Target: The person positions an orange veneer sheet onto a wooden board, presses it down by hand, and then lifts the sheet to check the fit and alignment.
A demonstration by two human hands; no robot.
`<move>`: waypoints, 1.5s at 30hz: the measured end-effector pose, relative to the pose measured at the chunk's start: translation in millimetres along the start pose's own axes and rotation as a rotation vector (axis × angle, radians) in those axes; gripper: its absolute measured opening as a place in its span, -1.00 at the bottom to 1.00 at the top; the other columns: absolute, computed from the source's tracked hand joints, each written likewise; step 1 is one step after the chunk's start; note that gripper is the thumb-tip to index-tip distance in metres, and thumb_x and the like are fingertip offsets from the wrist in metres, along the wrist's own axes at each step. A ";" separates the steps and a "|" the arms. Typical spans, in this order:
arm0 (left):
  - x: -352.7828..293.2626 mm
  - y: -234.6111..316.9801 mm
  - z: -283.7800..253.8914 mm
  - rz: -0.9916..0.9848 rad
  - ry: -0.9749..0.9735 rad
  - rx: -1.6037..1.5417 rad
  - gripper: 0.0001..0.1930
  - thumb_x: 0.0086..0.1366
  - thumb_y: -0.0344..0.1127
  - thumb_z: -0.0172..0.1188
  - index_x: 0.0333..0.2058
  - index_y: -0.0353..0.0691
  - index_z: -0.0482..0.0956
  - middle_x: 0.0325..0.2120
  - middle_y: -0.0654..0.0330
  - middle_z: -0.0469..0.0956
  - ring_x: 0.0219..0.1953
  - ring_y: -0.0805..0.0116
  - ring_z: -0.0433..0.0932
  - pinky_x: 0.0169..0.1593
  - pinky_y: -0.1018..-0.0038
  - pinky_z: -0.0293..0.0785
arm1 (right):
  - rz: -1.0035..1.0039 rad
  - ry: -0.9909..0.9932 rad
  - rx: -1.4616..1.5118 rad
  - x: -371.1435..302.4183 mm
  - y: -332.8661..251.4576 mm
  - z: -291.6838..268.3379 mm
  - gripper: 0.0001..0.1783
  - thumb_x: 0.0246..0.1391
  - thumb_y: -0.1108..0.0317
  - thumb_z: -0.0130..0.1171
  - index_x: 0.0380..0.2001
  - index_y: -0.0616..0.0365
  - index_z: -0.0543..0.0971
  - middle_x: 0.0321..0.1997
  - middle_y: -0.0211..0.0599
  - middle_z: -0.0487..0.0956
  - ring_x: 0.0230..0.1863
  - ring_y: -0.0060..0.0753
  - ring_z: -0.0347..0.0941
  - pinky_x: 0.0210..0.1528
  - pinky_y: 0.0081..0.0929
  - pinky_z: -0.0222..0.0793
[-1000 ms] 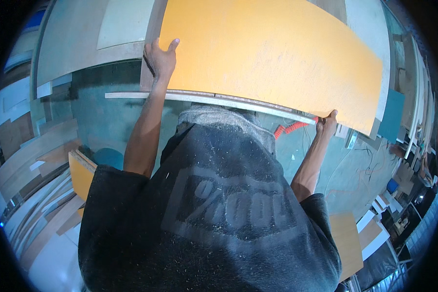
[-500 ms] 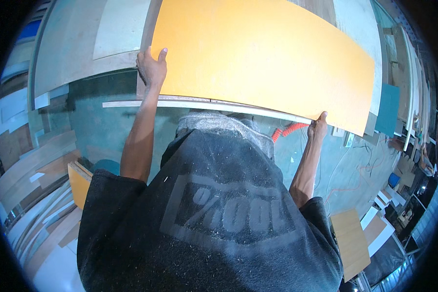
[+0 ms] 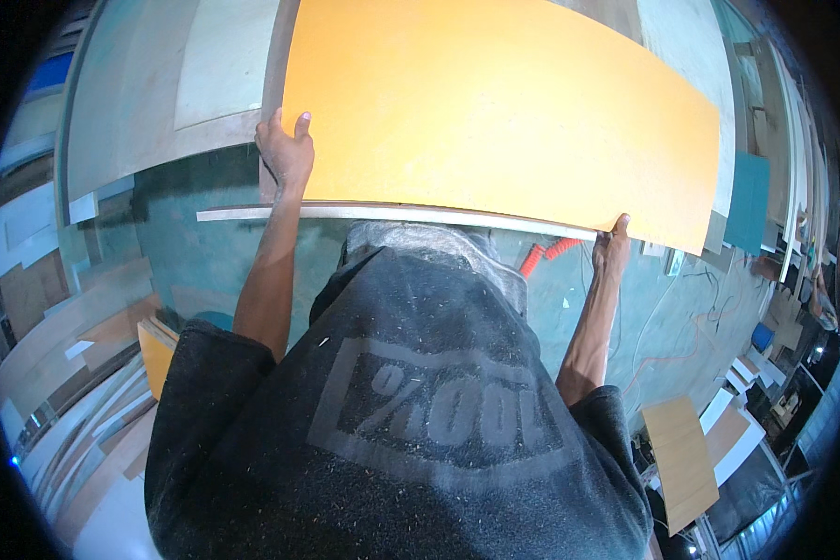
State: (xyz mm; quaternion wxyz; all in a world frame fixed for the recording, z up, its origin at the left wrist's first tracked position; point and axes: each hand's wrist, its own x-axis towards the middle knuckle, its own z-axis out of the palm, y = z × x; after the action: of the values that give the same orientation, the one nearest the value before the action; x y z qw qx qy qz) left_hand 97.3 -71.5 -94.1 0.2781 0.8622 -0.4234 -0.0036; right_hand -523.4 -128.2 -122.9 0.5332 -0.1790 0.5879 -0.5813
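A large yellow-orange board (image 3: 495,112) lies in front of me, its near edge just beyond my waist. My left hand (image 3: 287,157) grips its left edge near the front corner, thumb up at the top face and fingers around the side. Close to the right front corner, my right hand (image 3: 612,245) is closed on the near edge, thumb on top and fingers hidden below. A long pale wooden strip (image 3: 238,214) runs along under the board's near edge and sticks out to the left past my left wrist.
Pale panels (image 3: 219,65) lie beyond on the left. Boards and offcuts (image 3: 103,322) are piled at the left. To the right are a green panel (image 3: 749,201), a coiled orange hose (image 3: 546,254), cables on the floor and a brown wooden panel (image 3: 679,462).
The board's left end has swung toward me along with my left hand, so its near edge sits closer to the pale strip. My right hand has barely moved.
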 end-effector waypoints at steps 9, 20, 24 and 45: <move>1.7 0.8 5.6 -0.006 0.015 -0.021 -0.42 0.31 -0.10 0.39 0.13 -0.43 0.52 -0.05 -0.17 0.48 0.08 -0.17 0.43 0.19 0.01 0.35 | -0.007 0.063 -0.042 -5.3 -14.6 30.3 -0.53 0.45 0.09 0.10 0.17 0.25 0.47 -0.08 -0.29 0.63 -0.24 -0.46 0.48 -0.31 -0.48 0.39; -2.8 7.0 -12.3 -0.057 -0.081 0.005 -0.41 0.33 -0.12 0.37 0.17 -0.44 0.48 0.00 -0.19 0.47 0.12 -0.18 0.42 0.24 0.04 0.33 | -0.036 0.019 -0.076 -7.7 -6.4 17.4 -0.45 0.38 0.02 0.21 0.17 0.26 0.47 -0.05 -0.28 0.62 -0.20 -0.40 0.49 -0.26 -0.41 0.42; -4.2 9.4 -13.0 -0.061 -0.101 0.025 -0.39 0.33 -0.13 0.36 0.20 -0.45 0.46 -0.01 -0.19 0.45 0.13 -0.17 0.41 0.24 0.05 0.33 | -0.030 0.016 -0.060 6.9 -7.6 5.2 -0.45 0.37 0.01 0.22 0.17 0.25 0.49 -0.04 -0.31 0.64 -0.17 -0.40 0.51 -0.24 -0.41 0.43; -15.8 27.9 -23.7 -0.032 -0.161 0.040 -0.41 0.37 -0.19 0.30 0.21 -0.49 0.39 -0.02 -0.22 0.42 0.12 -0.21 0.39 0.22 0.02 0.33 | 0.062 0.200 0.011 -2.3 0.6 22.4 -0.48 0.52 0.19 -0.13 0.18 0.54 0.37 0.12 0.00 0.54 0.01 -0.08 0.60 0.02 -0.09 0.62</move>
State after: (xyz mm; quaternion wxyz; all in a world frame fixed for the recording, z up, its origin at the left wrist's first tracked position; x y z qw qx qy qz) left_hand 72.6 -62.2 -64.3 0.2257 0.8712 -0.4305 -0.0687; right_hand -503.6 -137.2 -117.0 0.4907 -0.0989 0.6403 -0.5826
